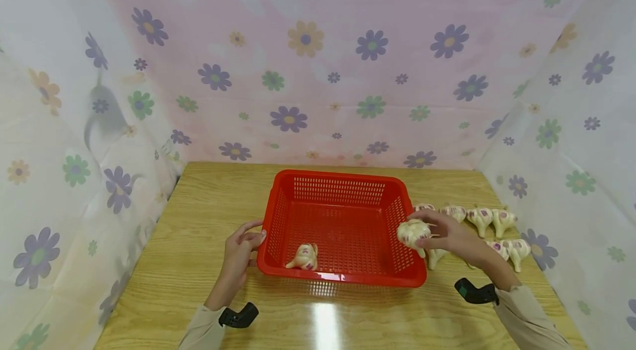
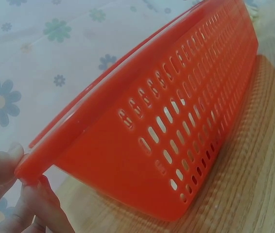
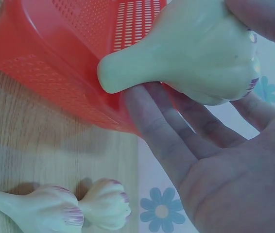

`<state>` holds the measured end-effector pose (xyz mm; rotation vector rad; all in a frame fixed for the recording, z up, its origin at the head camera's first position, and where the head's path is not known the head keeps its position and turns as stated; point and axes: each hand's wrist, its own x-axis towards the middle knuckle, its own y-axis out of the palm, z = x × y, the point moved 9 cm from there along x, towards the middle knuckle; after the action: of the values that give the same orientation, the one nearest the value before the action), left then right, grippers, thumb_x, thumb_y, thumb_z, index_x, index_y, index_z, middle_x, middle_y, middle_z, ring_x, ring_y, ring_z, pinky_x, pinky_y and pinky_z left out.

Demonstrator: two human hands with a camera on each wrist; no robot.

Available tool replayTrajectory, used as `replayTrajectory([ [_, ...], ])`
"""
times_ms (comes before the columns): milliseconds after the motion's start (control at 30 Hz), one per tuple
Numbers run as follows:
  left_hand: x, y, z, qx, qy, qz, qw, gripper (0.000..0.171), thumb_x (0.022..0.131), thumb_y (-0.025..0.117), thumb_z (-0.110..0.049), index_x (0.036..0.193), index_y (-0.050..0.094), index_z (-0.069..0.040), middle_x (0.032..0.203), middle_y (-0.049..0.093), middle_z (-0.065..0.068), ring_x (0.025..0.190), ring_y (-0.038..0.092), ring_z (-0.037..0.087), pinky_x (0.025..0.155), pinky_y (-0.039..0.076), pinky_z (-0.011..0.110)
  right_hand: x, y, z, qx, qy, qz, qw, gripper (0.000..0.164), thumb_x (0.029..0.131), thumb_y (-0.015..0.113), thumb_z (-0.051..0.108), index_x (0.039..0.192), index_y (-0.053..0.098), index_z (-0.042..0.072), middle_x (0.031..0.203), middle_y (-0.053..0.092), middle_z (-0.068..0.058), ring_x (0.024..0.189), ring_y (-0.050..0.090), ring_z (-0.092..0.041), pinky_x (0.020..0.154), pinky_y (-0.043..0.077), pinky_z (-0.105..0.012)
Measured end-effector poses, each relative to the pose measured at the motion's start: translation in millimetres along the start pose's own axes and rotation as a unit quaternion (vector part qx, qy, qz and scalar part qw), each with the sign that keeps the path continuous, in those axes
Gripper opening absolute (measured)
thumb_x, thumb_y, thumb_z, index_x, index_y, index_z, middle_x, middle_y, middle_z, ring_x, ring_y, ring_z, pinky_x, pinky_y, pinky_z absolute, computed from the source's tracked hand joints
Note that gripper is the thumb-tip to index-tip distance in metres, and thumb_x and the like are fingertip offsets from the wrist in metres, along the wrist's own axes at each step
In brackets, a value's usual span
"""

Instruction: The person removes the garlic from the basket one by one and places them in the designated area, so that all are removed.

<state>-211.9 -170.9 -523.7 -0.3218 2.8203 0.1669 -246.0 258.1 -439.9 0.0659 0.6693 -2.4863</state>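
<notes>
A red plastic basket (image 1: 338, 277) with slotted walls sits in the middle of the table. My left hand (image 1: 237, 253) pinches its left rim, thumb on top and fingers below, as the left wrist view shows. Inside, near the front left corner, lies one garlic bulb (image 1: 304, 257). My right hand (image 1: 449, 237) holds another garlic bulb (image 3: 200, 53) between thumb and fingers, at the basket's right rim. This bulb is cream with purple streaks, and its stem points toward the basket in the right wrist view.
Several more garlic bulbs (image 1: 503, 221) lie in rows on the wooden table (image 1: 213, 195), right of the basket and partly behind my right hand. Flower-patterned curtains (image 1: 338, 90) enclose the table at the back and both sides.
</notes>
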Motion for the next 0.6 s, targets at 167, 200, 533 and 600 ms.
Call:
replayTrajectory([
  [167,0.2,0.6,1.0,-0.004,-0.005,0.004,1.0,0.035,0.089,0.064,-0.012,0.124,0.059,-0.011,0.093,0.064,0.011,0.074,0.065,0.021,0.047,0.053,0.033,-3,-5,-5,0.005,-0.004,-0.015,1.0,0.051,0.091,0.064,0.019,0.136,0.045,0.006,0.149,0.025,-0.022,0.129,0.028,-0.053,0.091,0.042,-0.059],
  [200,0.0,0.6,1.1,-0.006,-0.006,0.005,0.9999,0.035,0.09,0.064,-0.012,0.124,0.059,-0.011,0.093,0.064,0.011,0.074,0.065,0.021,0.047,0.053,0.034,-3,-6,-6,0.007,-0.007,-0.016,1.0,0.05,0.092,0.063,0.018,0.136,0.044,0.005,0.149,0.025,-0.022,0.129,0.028,-0.053,0.091,0.042,-0.059],
  [533,-1.2,2.0,1.6,-0.025,-0.015,0.012,0.9995,0.037,0.091,0.063,-0.012,0.126,0.057,-0.01,0.094,0.064,0.01,0.075,0.065,0.021,0.052,0.055,0.037,-16,-14,-16,0.048,0.003,-0.026,0.999,0.045,0.094,0.057,0.013,0.135,0.042,0.004,0.145,0.028,-0.02,0.118,0.048,-0.012,0.081,0.051,-0.045],
  [600,-1.5,2.0,1.1,-0.023,-0.013,0.012,0.9996,0.037,0.09,0.064,-0.012,0.126,0.057,-0.01,0.094,0.064,0.01,0.075,0.065,0.021,0.052,0.055,0.036,-19,-14,-18,0.054,0.01,-0.025,0.998,0.045,0.094,0.057,0.013,0.135,0.041,0.003,0.147,0.024,-0.021,0.125,0.044,-0.023,0.082,0.05,-0.048],
])
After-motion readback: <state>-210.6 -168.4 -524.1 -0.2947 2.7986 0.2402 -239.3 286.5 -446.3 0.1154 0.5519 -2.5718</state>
